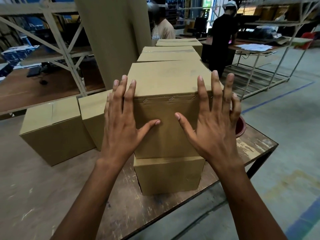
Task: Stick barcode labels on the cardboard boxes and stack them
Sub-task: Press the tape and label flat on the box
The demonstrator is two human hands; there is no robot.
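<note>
Now, hands: left hand [121, 116] and right hand [214, 118] lie flat, fingers spread and straight, against the near face of the upper box [166, 129], grasping nothing.
Stack: the upper box sits on the lower box [168, 176] on the counter [251, 149]; no barcode label shows.
Risk: the upper box overhangs slightly, so an uneven push could likely slide it off.
Surface: worn wooden counter, scuffed and paint-flecked, with more boxes [55, 129] at left.
Room: a warehouse; further boxes [170, 53], metal shelving [65, 44], two people [223, 37] working at the back.
</note>
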